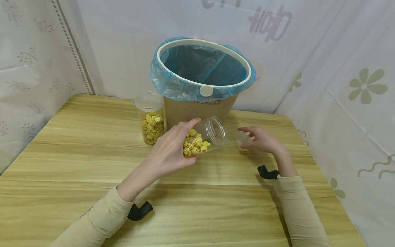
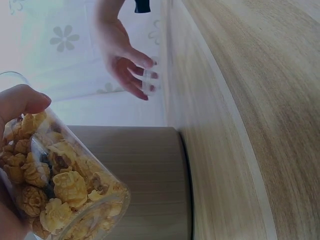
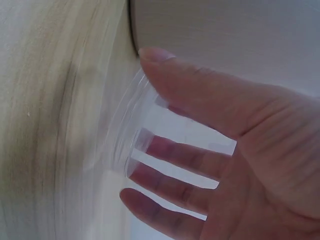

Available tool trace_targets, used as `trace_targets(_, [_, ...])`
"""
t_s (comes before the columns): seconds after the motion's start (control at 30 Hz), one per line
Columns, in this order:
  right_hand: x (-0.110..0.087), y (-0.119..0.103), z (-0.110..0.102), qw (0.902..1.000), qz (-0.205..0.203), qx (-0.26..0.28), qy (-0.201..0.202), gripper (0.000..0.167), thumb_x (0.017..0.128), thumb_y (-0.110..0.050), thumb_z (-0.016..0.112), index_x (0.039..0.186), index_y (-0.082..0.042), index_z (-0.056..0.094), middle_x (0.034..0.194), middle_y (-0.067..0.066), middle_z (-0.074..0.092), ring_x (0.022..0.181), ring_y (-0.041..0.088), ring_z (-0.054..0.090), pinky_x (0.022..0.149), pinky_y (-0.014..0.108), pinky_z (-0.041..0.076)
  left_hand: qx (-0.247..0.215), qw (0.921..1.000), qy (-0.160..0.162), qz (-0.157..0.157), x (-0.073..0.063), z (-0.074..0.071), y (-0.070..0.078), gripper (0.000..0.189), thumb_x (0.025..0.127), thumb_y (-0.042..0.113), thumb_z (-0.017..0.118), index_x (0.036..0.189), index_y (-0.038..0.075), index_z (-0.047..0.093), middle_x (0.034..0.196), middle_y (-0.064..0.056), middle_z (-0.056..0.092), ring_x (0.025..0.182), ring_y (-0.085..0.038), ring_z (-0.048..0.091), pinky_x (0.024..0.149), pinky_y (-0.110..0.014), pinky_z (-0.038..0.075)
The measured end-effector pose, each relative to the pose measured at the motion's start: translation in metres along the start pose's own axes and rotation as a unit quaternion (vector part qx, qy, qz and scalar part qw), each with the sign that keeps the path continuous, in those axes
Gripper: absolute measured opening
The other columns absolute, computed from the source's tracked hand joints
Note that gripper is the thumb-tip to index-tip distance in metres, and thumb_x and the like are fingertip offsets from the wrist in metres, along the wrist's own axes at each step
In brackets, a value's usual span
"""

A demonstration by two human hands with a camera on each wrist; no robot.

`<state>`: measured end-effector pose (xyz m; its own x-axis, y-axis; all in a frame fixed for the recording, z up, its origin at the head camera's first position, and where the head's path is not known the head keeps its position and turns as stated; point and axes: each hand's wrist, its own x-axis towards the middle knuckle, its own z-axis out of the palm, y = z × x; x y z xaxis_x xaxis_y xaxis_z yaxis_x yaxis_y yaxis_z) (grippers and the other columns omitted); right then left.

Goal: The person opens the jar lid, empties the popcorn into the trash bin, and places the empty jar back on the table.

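Our left hand (image 1: 168, 149) grips the tilted, uncapped jar (image 1: 206, 131), our right hand (image 1: 261, 140) pinches a lid (image 1: 243, 138) — tip further, popcorn (image 1: 194, 144) could spill!

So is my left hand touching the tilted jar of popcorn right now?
Touching. The head view shows the left hand gripping the tilted jar round its side, thumb and fingers on opposite sides.
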<state>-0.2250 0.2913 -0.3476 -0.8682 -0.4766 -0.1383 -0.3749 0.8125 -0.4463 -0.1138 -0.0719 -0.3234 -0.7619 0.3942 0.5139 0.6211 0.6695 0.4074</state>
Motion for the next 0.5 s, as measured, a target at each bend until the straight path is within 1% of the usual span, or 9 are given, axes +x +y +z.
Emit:
trace_targets(0.1, [0.0, 0.0, 0.002, 0.9998, 0.014, -0.014, 0.0, 0.069, 0.089, -0.022, 0.08, 0.151, -0.01, 0.051, 0.154, 0.022, 0.049, 0.125, 0.045, 0.06, 0.101, 0.059, 0.052, 0.001, 1.0, -0.002, -0.002, 0.0, 0.0, 0.0, 0.104, 0.069, 0.025, 0.088, 0.157, 0.021, 0.033, 0.133, -0.005, 0.063, 0.111, -0.023, 0.064, 0.08, -0.04, 0.059])
trace_targets(0.27, [0.002, -0.001, 0.007, 0.9993, 0.021, -0.03, 0.003, 0.069, 0.085, -0.019, 0.082, 0.148, -0.01, 0.054, 0.147, 0.023, 0.054, 0.124, 0.043, 0.06, 0.099, 0.058, 0.052, 0.003, 1.0, -0.003, -0.003, 0.0, 0.0, 0.0, 0.105, 0.069, 0.025, 0.089, 0.157, 0.021, 0.033, 0.133, -0.005, 0.063, 0.111, -0.023, 0.065, 0.08, -0.041, 0.059])
trace_targets(0.5, [0.004, -0.006, 0.012, 0.9983, 0.034, -0.047, -0.011, 0.071, 0.082, -0.02, 0.084, 0.146, -0.01, 0.056, 0.143, 0.023, 0.056, 0.126, 0.043, 0.058, 0.101, 0.059, 0.051, 0.006, 1.0, -0.004, -0.002, 0.0, 0.0, 0.0, 0.105, 0.069, 0.026, 0.089, 0.157, 0.02, 0.033, 0.133, -0.006, 0.063, 0.11, -0.023, 0.064, 0.079, -0.04, 0.059])
